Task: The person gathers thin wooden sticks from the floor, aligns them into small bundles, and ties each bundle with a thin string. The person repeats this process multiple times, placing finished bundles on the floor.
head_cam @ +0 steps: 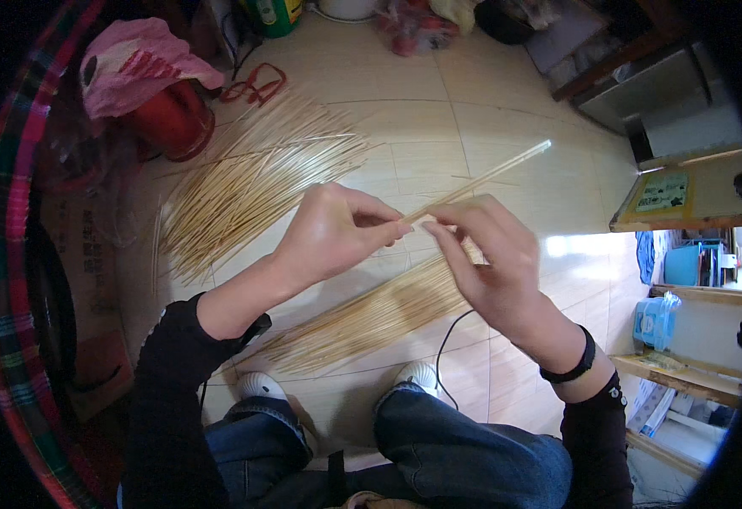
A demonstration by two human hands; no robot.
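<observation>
A few thin, pale wooden or bamboo sticks point(504, 167) slant up to the right from between my hands. My left hand point(326, 232) pinches their near end between thumb and fingertips. Close beside it, my right hand point(495, 248) has its fingers bent against the sticks, with the thumb a little apart; whether it grips them cannot be told. Below the hands lies a neat bundle of similar sticks point(371, 318) on the tiled floor, partly hidden by my right hand. A larger, looser heap of sticks point(250, 197) spreads on the floor at upper left.
A red container point(177, 121) with a pink cloth point(145, 63) stands beyond the heap, near a red strap point(256, 86). A black cable point(442, 343) runs near my right shoe point(419, 375). Wooden-edged shelves point(682, 375) stand at right; plaid fabric point(8, 254) borders the left.
</observation>
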